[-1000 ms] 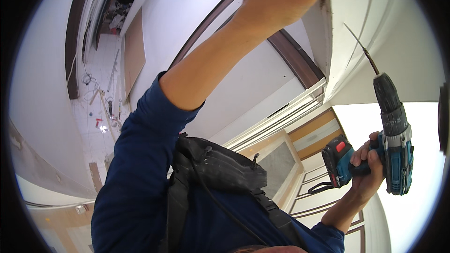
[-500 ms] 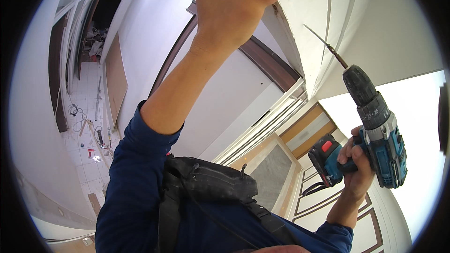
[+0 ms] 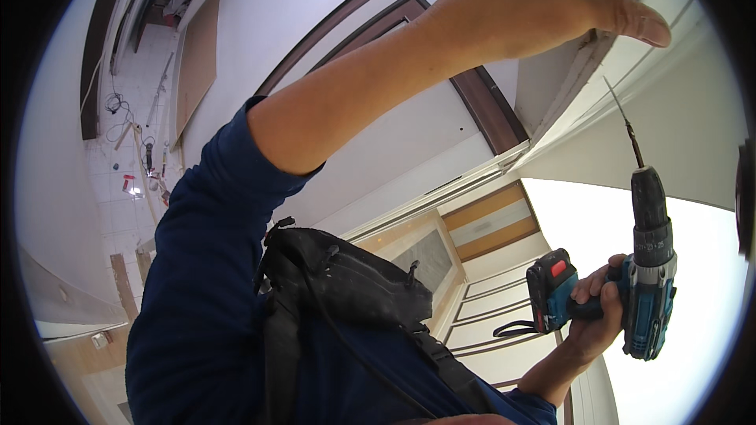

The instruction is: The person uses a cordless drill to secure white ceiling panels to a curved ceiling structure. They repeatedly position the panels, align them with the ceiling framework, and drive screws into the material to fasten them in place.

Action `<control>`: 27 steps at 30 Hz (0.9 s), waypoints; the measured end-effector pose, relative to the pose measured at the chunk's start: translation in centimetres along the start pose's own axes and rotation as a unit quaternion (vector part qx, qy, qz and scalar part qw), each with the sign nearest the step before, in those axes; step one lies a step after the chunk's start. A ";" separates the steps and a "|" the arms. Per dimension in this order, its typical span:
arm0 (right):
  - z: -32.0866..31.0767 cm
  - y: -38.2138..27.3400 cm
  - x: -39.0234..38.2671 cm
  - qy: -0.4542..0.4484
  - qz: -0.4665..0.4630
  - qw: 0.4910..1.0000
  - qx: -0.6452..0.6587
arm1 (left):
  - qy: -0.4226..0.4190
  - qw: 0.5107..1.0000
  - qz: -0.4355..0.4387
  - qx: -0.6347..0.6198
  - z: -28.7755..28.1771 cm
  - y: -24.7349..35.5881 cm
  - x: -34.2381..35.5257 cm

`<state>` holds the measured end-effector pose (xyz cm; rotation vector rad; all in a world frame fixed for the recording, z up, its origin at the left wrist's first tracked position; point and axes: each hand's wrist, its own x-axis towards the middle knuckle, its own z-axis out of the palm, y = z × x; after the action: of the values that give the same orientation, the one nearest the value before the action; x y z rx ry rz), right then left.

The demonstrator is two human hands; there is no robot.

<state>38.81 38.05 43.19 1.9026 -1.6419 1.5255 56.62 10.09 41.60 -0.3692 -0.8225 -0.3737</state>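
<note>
My right hand (image 3: 597,321) is wrapped round the grip of a teal and black cordless drill (image 3: 650,287), held at the right with its chuck pointing up. A long, thin bit (image 3: 632,140) sticks out of the chuck, its tip just below a pale overhead surface and apart from my left thumb. Raised at the top, my left hand (image 3: 524,16) has its thumb stretched out to the right beside the rough edge of a pale panel (image 3: 583,71). The other fingers are cut off by the picture's upper edge; nothing held shows in that hand.
A black bag (image 3: 350,279) is strapped across my chest. Down at the left, tools, cables and wood strips lie on the tiled floor (image 3: 110,216), and a brown board (image 3: 197,71) leans on the wall. Dark brown door frames (image 3: 488,106) stand behind my left arm.
My left hand has moved right across the top, its thumb now further right. The drill has shifted slightly right and lower in view and stands more upright. The whole view has turned a little.
</note>
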 end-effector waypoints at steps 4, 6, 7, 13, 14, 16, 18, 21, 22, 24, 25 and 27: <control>-0.5 0.5 0.6 -0.006 -0.012 1.000 0.002 | -0.050 0.994 0.012 -0.097 -1.6 -0.8 0.2; -0.8 0.6 0.5 -0.012 -0.010 1.000 0.006 | -0.019 0.993 0.003 -0.120 -2.1 0.4 -1.0; -1.0 0.5 0.3 -0.008 -0.010 1.000 0.004 | 0.014 0.987 -0.011 -0.158 -2.2 0.8 -1.0; -0.7 0.2 0.5 -0.010 -0.016 1.000 0.000 | 0.051 0.909 -0.355 -0.214 0.3 -2.1 -8.5; -1.1 0.5 0.2 -0.001 -0.013 1.000 -0.014 | -0.018 0.848 -0.426 -0.314 2.1 -1.8 -9.3; -0.9 0.4 -0.2 0.019 -0.015 1.000 -0.015 | -0.086 0.752 -0.493 -0.429 4.5 -1.3 -9.2; -0.4 0.5 -0.1 0.037 -0.038 0.999 -0.009 | -0.082 0.711 -0.500 -0.486 5.8 -1.1 -8.4; 0.5 0.2 -0.2 0.061 -0.046 0.997 -0.005 | -0.040 0.680 -0.498 -0.536 6.5 0.2 -7.4; 0.2 0.3 -0.3 0.055 -0.039 0.998 -0.009 | -0.021 0.673 -0.487 -0.556 6.7 -0.2 -7.3; 0.2 0.7 -0.4 0.058 -0.045 0.997 -0.010 | -0.029 0.654 -0.492 -0.574 7.0 0.1 -7.1; 0.3 0.8 -0.4 0.064 -0.047 0.997 -0.011 | -0.028 0.646 -0.496 -0.580 7.1 0.2 -7.1; 0.5 0.8 -0.3 0.075 -0.051 0.996 -0.013 | -0.027 0.640 -0.481 -0.598 7.6 -0.3 -7.3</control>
<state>38.43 37.58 42.41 1.7824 -1.4717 1.5582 47.13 14.62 40.82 -1.1750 -0.6559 -1.9872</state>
